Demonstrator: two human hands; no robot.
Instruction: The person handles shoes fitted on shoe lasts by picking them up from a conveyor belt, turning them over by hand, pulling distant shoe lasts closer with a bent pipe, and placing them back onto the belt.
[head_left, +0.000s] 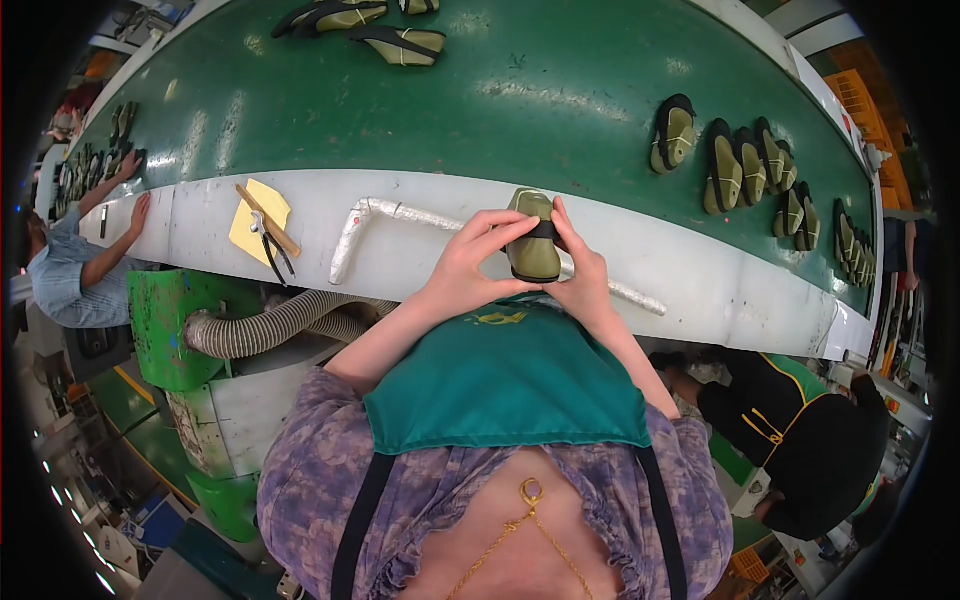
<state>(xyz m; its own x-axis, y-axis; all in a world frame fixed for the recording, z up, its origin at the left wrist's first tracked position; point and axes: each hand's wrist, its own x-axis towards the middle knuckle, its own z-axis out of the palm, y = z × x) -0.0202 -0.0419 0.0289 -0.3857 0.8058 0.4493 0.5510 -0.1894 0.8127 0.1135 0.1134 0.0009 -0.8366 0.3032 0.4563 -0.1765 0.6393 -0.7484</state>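
Between both hands, in front of my apron, is an olive-green shoe last with a black band across its middle. My left hand grips its left side, fingertips on the black band and thumb near the lower end. On the other side my right hand is closed around it, its fingers along the band. The undersides of the fingers are hidden. Behind the hands, a bent bar wrapped in silvery film lies on the white ledge.
Pliers and a wooden stick lie on yellow paper. The green conveyor belt carries several shoe lasts. A ribbed hose runs below the ledge. One co-worker is at far left, another at right.
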